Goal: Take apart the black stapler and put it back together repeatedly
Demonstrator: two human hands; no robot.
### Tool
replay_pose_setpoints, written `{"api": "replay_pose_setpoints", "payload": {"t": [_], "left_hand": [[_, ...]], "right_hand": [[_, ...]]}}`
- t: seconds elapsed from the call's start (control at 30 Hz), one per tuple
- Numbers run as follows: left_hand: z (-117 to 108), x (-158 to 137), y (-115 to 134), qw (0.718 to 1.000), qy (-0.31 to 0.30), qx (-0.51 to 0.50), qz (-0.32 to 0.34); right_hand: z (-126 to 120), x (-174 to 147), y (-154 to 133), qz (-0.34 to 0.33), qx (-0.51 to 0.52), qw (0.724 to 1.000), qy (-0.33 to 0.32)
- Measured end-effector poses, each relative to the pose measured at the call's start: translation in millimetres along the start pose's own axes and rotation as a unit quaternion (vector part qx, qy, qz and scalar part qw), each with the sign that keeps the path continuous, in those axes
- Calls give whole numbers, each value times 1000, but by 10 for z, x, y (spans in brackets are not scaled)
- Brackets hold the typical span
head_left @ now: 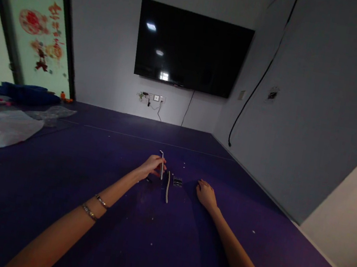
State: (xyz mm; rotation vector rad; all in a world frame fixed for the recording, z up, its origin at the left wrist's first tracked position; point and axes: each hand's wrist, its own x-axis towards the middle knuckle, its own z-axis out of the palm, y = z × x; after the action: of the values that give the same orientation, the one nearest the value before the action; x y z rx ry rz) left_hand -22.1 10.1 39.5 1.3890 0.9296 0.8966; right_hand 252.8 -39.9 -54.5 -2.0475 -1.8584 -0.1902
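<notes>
My left hand [153,165] is closed on a thin, pale flat plate [161,169], held on edge above the purple surface [92,228]. A small bent piece sticks out at the plate's top; its exact kind does not show. Just right of it lies a pale, slightly curved cable-like strip [167,188]. Beyond the strip is a small dark square part [177,182] with lighter details. Resting on the surface at the right is my right hand [206,195], its fingers curled in. Something dark shows at those fingertips, too small to name.
Crumpled white sheeting [6,131], clear plastic [54,114] and a dark blue bundle [29,94] lie at the far left. A black cable [256,89] hangs down the right wall. The back wall carries a television [191,50] and sockets [156,98]. White specks dot the surface.
</notes>
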Motion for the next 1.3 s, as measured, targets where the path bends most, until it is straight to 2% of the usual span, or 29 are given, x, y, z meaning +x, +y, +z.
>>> {"api": "replay_pose_setpoints", "payload": {"t": [0.23, 0.47, 0.63, 0.8, 0.93, 1.07, 1.17, 1.3], "left_hand": [[106, -98, 80, 997, -2, 60, 55], [84, -127, 47, 996, 6, 73, 53], [43, -127, 42, 992, 22, 99, 75], [12, -130, 29, 990, 30, 92, 103], [1, -119, 16, 988, 34, 97, 116], [-2, -135, 31, 986, 17, 100, 131], [8, -176, 56, 984, 3, 108, 143], [32, -237, 84, 983, -11, 103, 154]], "right_hand": [[-49, -16, -37, 9, 6, 1000, -5], [-51, -25, -18, 11, 10, 1000, -17], [3, -6, 11, 12, 19, 1000, -17], [-10, 26, 95, 31, 119, 992, 5], [-129, 68, 93, 35, 194, 980, 36], [-335, 54, -211, -10, 233, 971, 59], [-479, -41, -612, -21, 225, 974, -15], [-518, -184, -1107, -63, 115, 988, -85]]}}
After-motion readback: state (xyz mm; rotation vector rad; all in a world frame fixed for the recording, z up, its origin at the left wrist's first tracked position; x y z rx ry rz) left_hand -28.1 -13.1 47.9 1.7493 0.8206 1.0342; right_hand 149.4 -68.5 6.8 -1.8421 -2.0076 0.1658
